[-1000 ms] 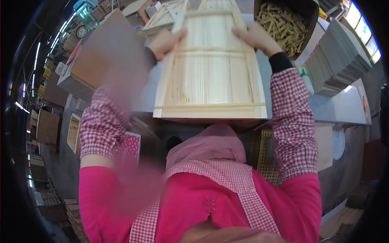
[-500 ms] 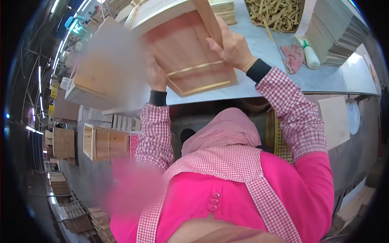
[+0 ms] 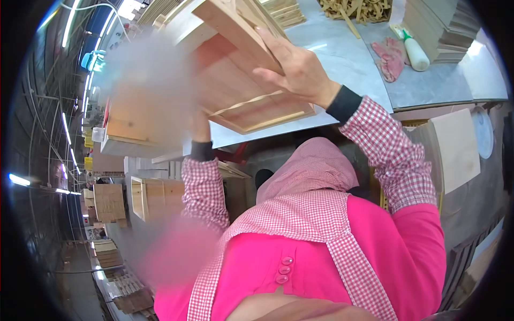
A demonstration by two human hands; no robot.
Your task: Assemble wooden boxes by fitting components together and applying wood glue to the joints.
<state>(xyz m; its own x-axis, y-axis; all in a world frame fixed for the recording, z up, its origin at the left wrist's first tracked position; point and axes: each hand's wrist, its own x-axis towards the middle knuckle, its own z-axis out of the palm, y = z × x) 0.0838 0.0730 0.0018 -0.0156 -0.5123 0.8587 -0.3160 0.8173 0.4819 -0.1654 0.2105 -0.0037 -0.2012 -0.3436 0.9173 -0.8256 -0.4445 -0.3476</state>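
A wooden box (image 3: 231, 75) is tilted over the near edge of the worktable, its pale inner panel and thin strips facing me. My right hand (image 3: 302, 69) grips its right side board, with the thumb on the inner side and the fingers over the outer face. At the box's lower left, my left hand (image 3: 201, 128) holds that side. A blurred patch over the view hides most of its fingers.
Right of the box on the worktable (image 3: 342, 59) lie a pink cloth (image 3: 391, 59), a white squeeze bottle (image 3: 416, 53) with a green cap and stacked boards (image 3: 439, 32). Wood strips (image 3: 357, 9) fill a container behind. Another wooden box (image 3: 160, 198) stands lower left.
The box has tipped and turned, so its right side board now slants across the top. My right hand has shifted along with that board. The whole view has moved slightly.
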